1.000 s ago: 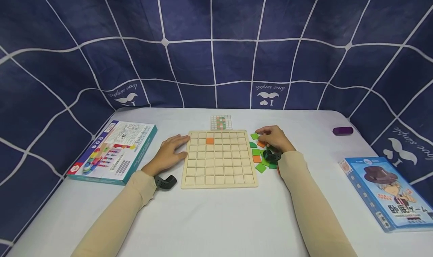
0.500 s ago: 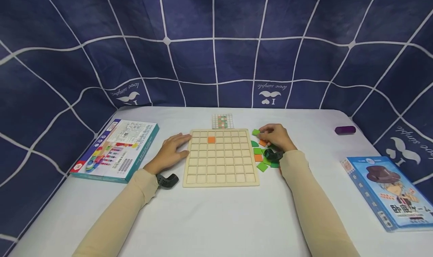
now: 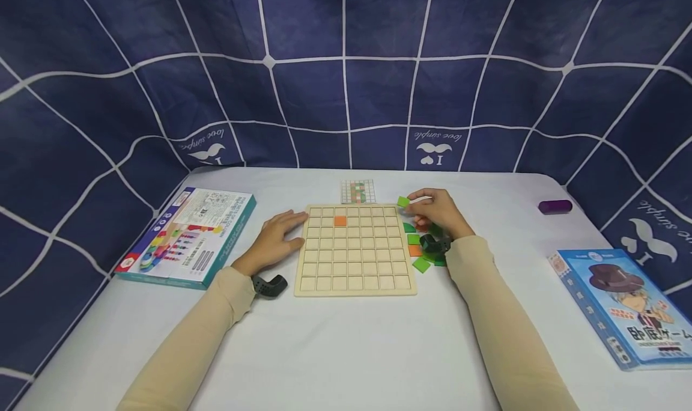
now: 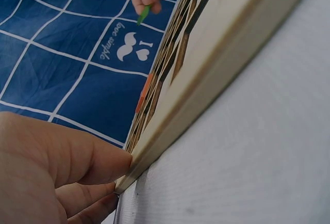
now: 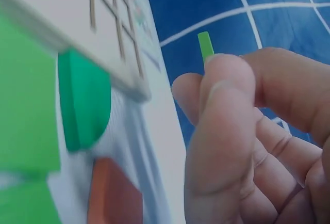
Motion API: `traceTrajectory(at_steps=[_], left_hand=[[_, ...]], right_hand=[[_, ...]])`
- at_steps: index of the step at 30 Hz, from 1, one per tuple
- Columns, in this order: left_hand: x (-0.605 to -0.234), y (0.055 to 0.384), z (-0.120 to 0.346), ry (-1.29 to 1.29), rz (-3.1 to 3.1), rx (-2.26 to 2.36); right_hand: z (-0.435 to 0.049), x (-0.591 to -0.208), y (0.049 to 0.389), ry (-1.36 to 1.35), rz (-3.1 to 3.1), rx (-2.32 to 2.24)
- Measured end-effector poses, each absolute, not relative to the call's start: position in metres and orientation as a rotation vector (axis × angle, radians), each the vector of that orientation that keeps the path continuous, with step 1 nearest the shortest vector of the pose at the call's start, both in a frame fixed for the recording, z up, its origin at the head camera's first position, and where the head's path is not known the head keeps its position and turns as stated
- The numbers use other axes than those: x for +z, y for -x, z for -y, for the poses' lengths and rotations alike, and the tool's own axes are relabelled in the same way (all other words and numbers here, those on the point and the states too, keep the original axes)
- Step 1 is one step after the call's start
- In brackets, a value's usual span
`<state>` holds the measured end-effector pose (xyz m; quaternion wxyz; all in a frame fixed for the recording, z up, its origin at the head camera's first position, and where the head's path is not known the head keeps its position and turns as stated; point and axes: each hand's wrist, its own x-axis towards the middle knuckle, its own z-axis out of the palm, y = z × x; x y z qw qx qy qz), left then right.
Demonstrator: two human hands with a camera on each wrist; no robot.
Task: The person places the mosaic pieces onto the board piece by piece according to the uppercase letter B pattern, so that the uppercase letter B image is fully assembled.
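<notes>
A light green square tile (image 3: 403, 202) is pinched between the thumb and fingers of my right hand (image 3: 439, 211), held up off the table by the far right corner of the wooden grid board (image 3: 355, 292). The right wrist view shows that green tile (image 5: 205, 44) edge-on beyond the fingertips. My left hand (image 3: 273, 241) touches the board's left edge, fingers fairly straight and spread; the left wrist view has the thumb (image 4: 108, 163) against the rim. One orange tile (image 3: 340, 221) lies in a cell of the board's second row.
Loose green and orange tiles (image 3: 421, 265) lie right of the board, partly hidden under my right wrist. A small pattern card (image 3: 358, 191) is behind the board. One game box (image 3: 189, 237) lies left, a blue box (image 3: 627, 309) right, a purple cylinder (image 3: 555, 207) far right.
My right hand has taken hold of the light green tile, lifted it from the pile and moved it slightly left toward the board. The left hand stays at the board's edge.
</notes>
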<state>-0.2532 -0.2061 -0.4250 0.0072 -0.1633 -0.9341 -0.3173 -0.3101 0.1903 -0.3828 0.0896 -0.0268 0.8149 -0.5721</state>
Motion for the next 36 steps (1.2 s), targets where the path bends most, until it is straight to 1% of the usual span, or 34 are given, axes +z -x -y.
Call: traceTrajectory(at_steps=[18,24,36], left_hand=[[-0.425,0.255,0.207,0.518,2.922,-0.993],[-0.423,0.256,0.207,0.514,2.922,-0.982],[-0.424,0.255,0.206,0.504,2.925,-0.996]], right_hand=[[-0.156,-0.386,0.308,0.166,-2.137,-1.921],[-0.145,-0.386,0.306,0.198,-2.069,-1.951],[-0.109,-0.394,0.308,0.159,-2.037,-1.915]])
